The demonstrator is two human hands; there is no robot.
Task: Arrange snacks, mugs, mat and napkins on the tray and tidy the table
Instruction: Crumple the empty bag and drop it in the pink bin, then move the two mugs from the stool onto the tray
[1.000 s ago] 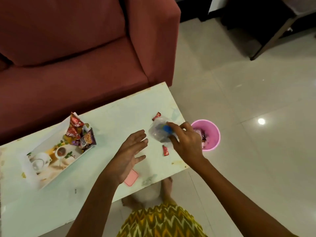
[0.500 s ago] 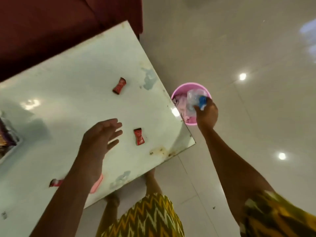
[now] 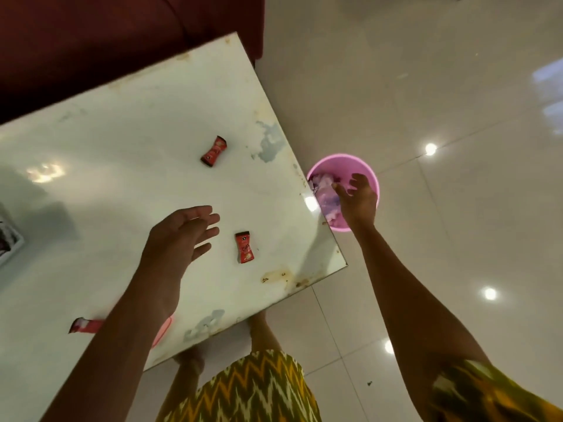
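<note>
1. Right hand [image 3: 356, 202] is out over the round pink plastic bin [image 3: 365, 170] sitting on the glossy tiled floor [image 3: 426, 86] just past the table corner. Fingers spread, holding nothing.
2. Inside the bin there's some crumpled clear plastic [image 3: 326, 193] right under that hand, kinda blurry so can't say more.
3. Left hand [image 3: 179, 239] hovers above the pale scuffed tabletop [image 3: 122, 147], fingers loose and apart, nothing in it either.
4. Two small red candy wrappers lie on the table: near one [image 3: 244, 247] just right of the left fingertips, far one [image 3: 214, 151] further back, well apart.
5. Another red wrapper piece [image 3: 85, 325] and a pink flat thing [image 3: 163, 330] peek out from under the left forearm.
6. White tray corner [image 3: 12, 245] barely shows at the left edge, well away from both hands.
7. Dark red sofa [image 3: 91, 41] behind the table.
</note>
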